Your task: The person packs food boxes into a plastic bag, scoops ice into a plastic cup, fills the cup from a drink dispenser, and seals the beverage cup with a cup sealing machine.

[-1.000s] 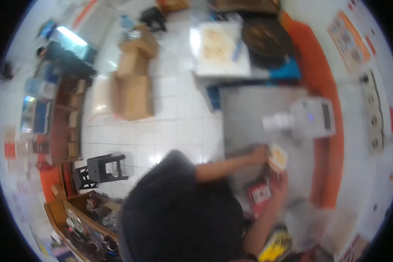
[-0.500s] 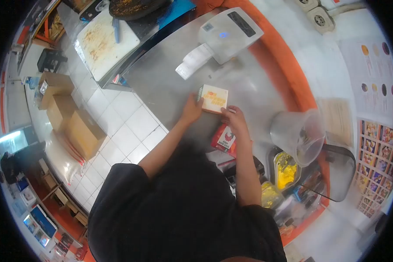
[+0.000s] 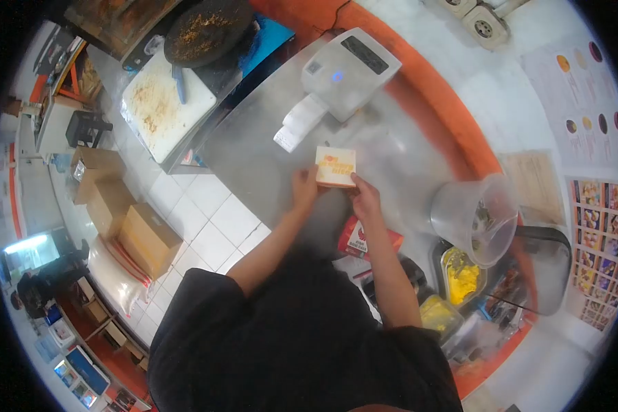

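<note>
A small white box with orange lettering (image 3: pixel 336 167) is held over the grey counter (image 3: pixel 254 144), between my two hands. My left hand (image 3: pixel 305 189) grips its left edge, fingers closed. On the lower right corner, my right hand (image 3: pixel 365 197) pinches the box with the thumb on top. A red packet with a white label (image 3: pixel 389 242) lies under my right forearm, partly hidden. Beyond the box stands a white label printer (image 3: pixel 350 72) with a paper strip (image 3: pixel 300 122) curling out of it.
A stained white cutting board (image 3: pixel 166 106) with a blue-handled knife (image 3: pixel 179 85) is at the upper left, beside a dark pan (image 3: pixel 206 34). To the right are a clear bucket (image 3: pixel 475 218) and a tub of yellow food (image 3: pixel 461 276). Cardboard boxes (image 3: pixel 147 240) stand on the floor.
The view has turned toward the counter and steadied. Both hands still hold the box, which now sits slightly lower and more upright in view than half a second ago.
</note>
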A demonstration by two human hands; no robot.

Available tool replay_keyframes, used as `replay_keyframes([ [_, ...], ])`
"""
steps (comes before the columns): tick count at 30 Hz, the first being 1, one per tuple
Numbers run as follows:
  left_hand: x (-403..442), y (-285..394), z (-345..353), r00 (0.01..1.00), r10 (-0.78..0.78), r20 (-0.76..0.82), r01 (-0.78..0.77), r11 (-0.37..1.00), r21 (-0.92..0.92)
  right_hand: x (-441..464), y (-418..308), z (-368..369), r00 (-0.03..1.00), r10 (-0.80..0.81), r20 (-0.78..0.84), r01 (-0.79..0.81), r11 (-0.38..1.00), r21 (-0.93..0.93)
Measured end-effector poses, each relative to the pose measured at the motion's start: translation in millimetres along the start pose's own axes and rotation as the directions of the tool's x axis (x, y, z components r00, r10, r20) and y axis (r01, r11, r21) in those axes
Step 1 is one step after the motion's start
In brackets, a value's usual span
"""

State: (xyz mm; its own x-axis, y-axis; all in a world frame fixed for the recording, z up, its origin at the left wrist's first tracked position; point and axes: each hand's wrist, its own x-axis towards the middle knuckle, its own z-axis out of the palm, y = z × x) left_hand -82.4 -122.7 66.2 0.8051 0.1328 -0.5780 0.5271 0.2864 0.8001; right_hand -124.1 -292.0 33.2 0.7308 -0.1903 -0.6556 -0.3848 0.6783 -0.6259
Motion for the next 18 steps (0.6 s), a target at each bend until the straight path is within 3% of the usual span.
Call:
replay_keyframes([
  [3, -1.7, -3.3, -5.7, 0.999, 0.022, 0.050, -0.023, 1.000, 0.018, -6.2, -0.8, -0.2, 1.000, 0.002, 0.014, -0.001, 0.999, -0.033],
  [6, 4.0, -3.7, -16.0, 0.960, 0.237, 0.152, -0.275, 0.902, 0.332, -6.7, 2.3, 0.5, 0.998, -0.028, 0.065, 0.031, 0.999, -0.037],
  [11, 18.9, -12.1, -27.8, 0.954, 0.187, 0.232, -0.289, 0.772, 0.566, -3.0, -5.3, -8.0, 0.989, 0.002, 0.148, 0.010, 0.997, -0.081],
  [13, 26.0, -15.1, -32.4, 0.936, 0.214, 0.278, -0.344, 0.723, 0.600, 2.7, 0.8, -11.8, 0.996, -0.044, 0.080, 0.064, 0.959, -0.278],
  [14, 26.3, -11.5, -30.8, 0.919, 0.240, 0.313, -0.389, 0.681, 0.620, 4.9, 3.4, -12.6, 0.996, -0.055, 0.077, 0.073, 0.961, -0.265],
  [15, 26.8, -7.5, -28.7, 0.912, 0.243, 0.330, -0.403, 0.672, 0.621, 7.9, 5.7, -12.8, 0.967, -0.246, 0.061, 0.240, 0.813, -0.531],
  [16, 26.5, -3.9, -27.2, 0.844, 0.385, 0.374, -0.529, 0.481, 0.699, 9.7, 8.2, -14.2, 0.901, -0.423, 0.092, 0.343, 0.567, -0.749],
  [17, 22.4, 2.1, -25.0, 0.747, 0.503, 0.436, -0.612, 0.261, 0.747, 7.6, 8.0, -13.3, 0.897, -0.434, 0.078, 0.343, 0.576, -0.742],
  [18, 19.2, 15.2, -18.8, 0.736, 0.500, 0.457, -0.627, 0.248, 0.738, 6.5, 3.8, -9.9, 0.836, -0.513, 0.194, 0.396, 0.320, -0.861],
])
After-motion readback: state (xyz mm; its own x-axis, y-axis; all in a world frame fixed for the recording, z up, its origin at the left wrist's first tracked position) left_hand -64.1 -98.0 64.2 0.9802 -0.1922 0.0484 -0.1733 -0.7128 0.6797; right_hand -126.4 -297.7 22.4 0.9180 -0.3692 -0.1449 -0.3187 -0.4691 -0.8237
